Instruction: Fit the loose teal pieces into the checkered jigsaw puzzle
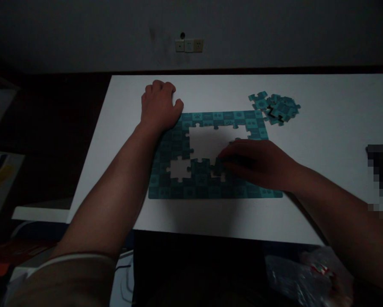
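In the head view, a teal puzzle (pixel 178 189), checkered in lighter and darker squares, is laid flat on a white table (pixel 332 128), with a large gap left in its upper middle and a smaller one at lower left. The left hand (pixel 159 104) is rested at the puzzle's far left corner, its fingers bent and loosely spread, with nothing seen held. By the right hand (pixel 258 162), a dark puzzle piece (pixel 215 167) is pinched at the fingertips over another gap; its fit is hidden by shadow. Loose pieces (pixel 282 108) are heaped just beside the far right corner. Wall sockets (pixel 189 45) are seen beyond.
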Demonstrator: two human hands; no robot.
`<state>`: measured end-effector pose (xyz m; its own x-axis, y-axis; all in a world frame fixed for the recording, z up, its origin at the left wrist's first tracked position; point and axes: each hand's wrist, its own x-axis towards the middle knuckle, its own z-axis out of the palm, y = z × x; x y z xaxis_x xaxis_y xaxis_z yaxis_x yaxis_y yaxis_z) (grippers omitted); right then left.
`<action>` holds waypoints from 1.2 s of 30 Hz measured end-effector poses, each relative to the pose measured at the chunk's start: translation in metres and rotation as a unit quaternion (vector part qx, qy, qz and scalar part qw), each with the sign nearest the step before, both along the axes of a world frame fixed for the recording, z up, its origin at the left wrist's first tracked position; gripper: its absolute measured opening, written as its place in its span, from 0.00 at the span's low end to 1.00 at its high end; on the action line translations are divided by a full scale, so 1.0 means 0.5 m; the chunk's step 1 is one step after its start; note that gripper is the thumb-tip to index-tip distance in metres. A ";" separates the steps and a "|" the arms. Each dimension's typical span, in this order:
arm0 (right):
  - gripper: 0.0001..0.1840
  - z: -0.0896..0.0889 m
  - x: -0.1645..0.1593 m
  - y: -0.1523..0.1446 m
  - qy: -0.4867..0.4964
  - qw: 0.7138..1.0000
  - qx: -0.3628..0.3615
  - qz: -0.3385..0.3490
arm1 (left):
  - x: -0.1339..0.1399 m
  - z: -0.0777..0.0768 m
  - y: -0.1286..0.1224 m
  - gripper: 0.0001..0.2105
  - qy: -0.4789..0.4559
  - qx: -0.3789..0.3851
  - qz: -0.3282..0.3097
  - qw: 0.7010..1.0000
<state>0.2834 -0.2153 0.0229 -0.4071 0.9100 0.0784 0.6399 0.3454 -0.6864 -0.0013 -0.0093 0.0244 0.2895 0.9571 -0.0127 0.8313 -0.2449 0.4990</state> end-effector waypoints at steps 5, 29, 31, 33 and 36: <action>0.14 -0.005 0.004 0.008 -0.001 0.999 0.026 0.031 | -0.001 -0.005 0.003 0.52 -0.004 0.008 -0.001 1.000; 0.15 -0.002 0.003 0.007 -0.006 0.999 0.017 0.033 | 0.003 0.001 0.001 0.56 0.015 -0.012 0.000 1.000; 0.15 -0.003 0.004 0.007 -0.008 0.999 0.020 0.029 | 0.002 -0.002 0.004 0.53 0.023 -0.008 -0.003 1.000; 0.14 -0.006 0.006 0.006 -0.007 0.999 0.026 0.029 | 0.001 -0.007 0.008 0.47 0.027 0.014 -0.006 1.000; 0.15 -0.009 0.007 0.006 -0.002 0.999 0.035 0.038 | -0.004 -0.018 0.016 0.37 0.026 0.056 -0.008 0.998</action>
